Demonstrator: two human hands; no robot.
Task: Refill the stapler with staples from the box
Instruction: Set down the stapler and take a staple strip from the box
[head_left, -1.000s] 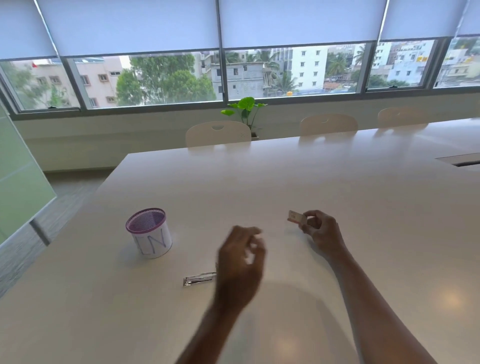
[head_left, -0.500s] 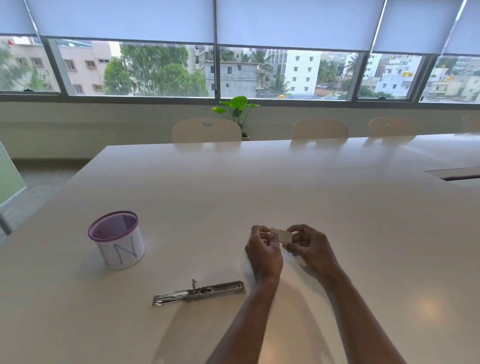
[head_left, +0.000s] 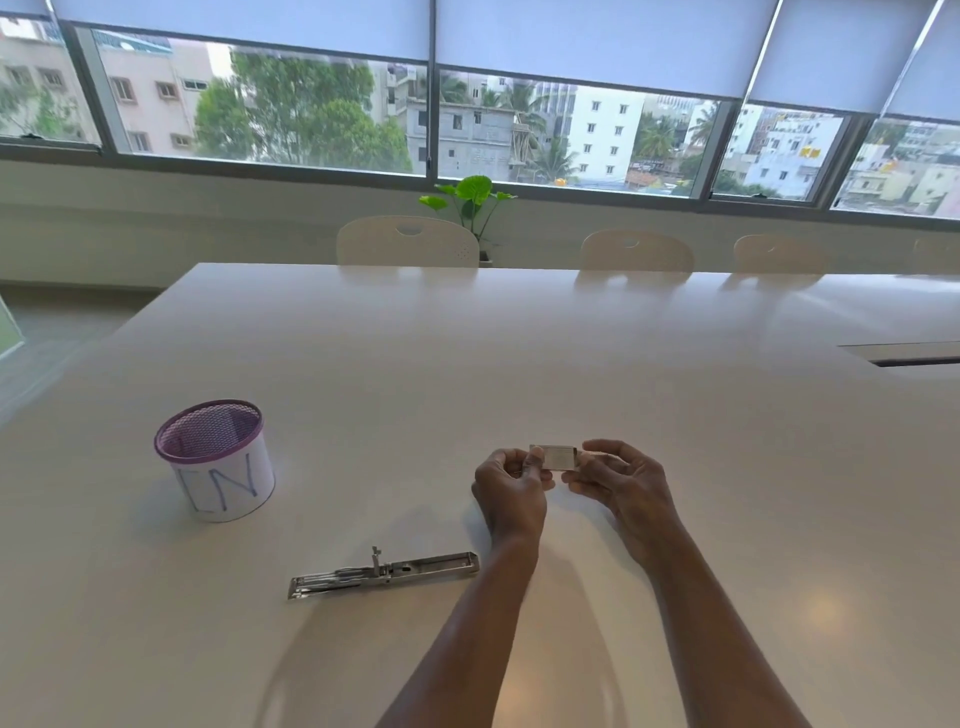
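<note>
A small pale staple box (head_left: 557, 457) is held just above the white table (head_left: 467, 364), pinched at its left end by my left hand (head_left: 511, 493) and at its right end by my right hand (head_left: 621, 486). The metal stapler (head_left: 384, 573) lies opened out flat on the table, in front and to the left of my left hand, with nothing touching it. I cannot tell whether the box is open.
A purple mesh cup (head_left: 215, 460) wrapped in white paper stands on the table at the left. Cream chairs (head_left: 408, 241) line the far edge, with a green plant (head_left: 470, 200) behind them. A cable slot (head_left: 919, 358) sits in the table at the right.
My left hand rose from above the stapler and joined my right hand at the staple box. The box now sits between both hands, closer to me. The stapler stayed still.
</note>
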